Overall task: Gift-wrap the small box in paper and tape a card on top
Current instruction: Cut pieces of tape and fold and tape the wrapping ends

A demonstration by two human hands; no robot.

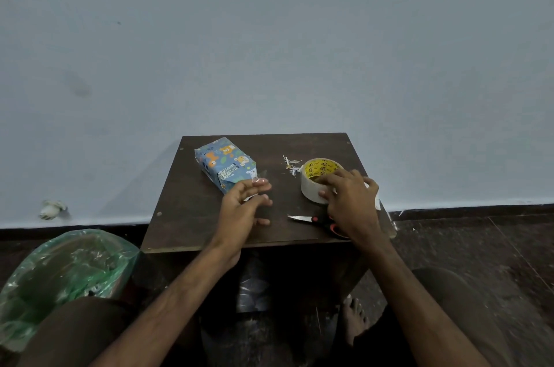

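The small box (225, 164), wrapped in blue paper with cartoon animals, lies at the back left of the dark wooden table (192, 216). My left hand (242, 207) hovers just in front of the box's near end and pinches a short clear tape strip (260, 177) at its upper fingertips; the other fingers are spread. My right hand (349, 197) grips the tape roll (314, 177), white with a yellow core, at the table's right. A white piece of paper, perhaps the card (377, 202), shows from under that hand.
Red-handled scissors (311, 219) lie near the front edge, partly under my right wrist. Paper scraps (290, 165) sit left of the roll. A bin lined with a green bag (69, 270) stands on the floor at the left. The wall rises just behind the table.
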